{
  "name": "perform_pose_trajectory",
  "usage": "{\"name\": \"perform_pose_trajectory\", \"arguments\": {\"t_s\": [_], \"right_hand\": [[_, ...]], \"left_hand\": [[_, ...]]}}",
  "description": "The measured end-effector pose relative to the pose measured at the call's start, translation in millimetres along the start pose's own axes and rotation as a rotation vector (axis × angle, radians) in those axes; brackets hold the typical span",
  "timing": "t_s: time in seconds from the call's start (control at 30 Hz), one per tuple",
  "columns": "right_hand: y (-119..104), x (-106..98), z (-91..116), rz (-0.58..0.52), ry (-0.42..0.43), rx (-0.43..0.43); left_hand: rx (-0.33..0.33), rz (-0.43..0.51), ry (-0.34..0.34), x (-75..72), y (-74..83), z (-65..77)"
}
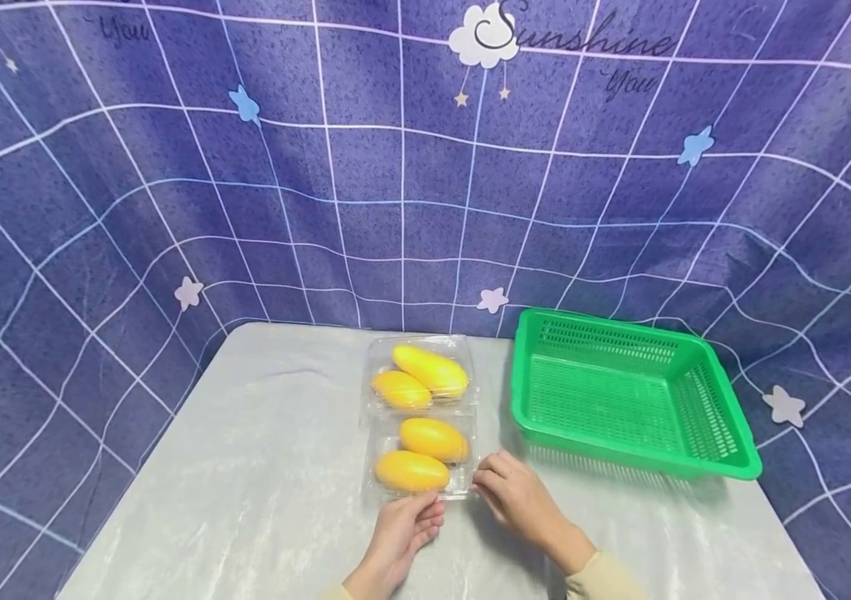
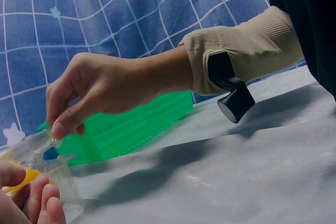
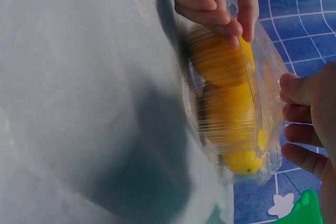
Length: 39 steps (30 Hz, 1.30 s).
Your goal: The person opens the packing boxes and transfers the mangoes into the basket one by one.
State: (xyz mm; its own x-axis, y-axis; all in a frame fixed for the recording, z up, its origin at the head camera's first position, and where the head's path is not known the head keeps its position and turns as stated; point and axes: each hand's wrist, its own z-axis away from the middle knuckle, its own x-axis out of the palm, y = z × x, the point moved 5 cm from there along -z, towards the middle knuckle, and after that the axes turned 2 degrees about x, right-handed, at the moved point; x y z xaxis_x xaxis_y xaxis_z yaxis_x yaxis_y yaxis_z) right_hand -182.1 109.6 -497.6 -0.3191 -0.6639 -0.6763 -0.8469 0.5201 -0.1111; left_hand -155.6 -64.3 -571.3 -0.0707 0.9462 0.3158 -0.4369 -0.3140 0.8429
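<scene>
Two elongated yellow mangoes [image 1: 412,472] lie in the near clear plastic box [image 1: 461,483]. A pair of mangoes [image 1: 433,372] also sits in the clear plastic box [image 1: 372,358] directly behind it. At the near box's front edge, my left hand [image 1: 404,529] pinches the plastic between thumb and fingers. My right hand [image 1: 518,497] pinches the thin rim at the front right corner. In the left wrist view, the right hand [image 2: 92,87] holds a clear flap [image 2: 29,145] slightly above the box's lower part. Glare on the plastic hides some edges.
To the right stands a green perforated basket [image 1: 620,454], beyond my right hand. A pale sheet covers the table [image 1: 245,467]. A blue gridded curtain [image 1: 365,183] rises behind the table and along its sides.
</scene>
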Motion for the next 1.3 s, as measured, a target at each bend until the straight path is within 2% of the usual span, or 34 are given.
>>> {"name": "perform_pose_trajectory", "arguments": {"t_s": [0.17,0.57,1.0,1.3], "right_hand": [[-0.7,-0.8,-1.9,0.002,0.001,-0.008],[-1.7,-0.1,-1.6,0.009,-0.011,-0.023],[-2.7,1.1,1.6,0.042,-0.008,-0.03],[-2.9,3.6,1.6,0.061,0.01,0.002]], "left_hand": [[0.004,0.016,-0.001,-5.7,2.0,3.4],[-0.018,0.059,0.074,-20.9,3.1,4.9],[-0.016,0.09,0.052,-23.4,3.4,4.8],[-0.019,0.091,0.046,-23.6,2.3,4.1]]}}
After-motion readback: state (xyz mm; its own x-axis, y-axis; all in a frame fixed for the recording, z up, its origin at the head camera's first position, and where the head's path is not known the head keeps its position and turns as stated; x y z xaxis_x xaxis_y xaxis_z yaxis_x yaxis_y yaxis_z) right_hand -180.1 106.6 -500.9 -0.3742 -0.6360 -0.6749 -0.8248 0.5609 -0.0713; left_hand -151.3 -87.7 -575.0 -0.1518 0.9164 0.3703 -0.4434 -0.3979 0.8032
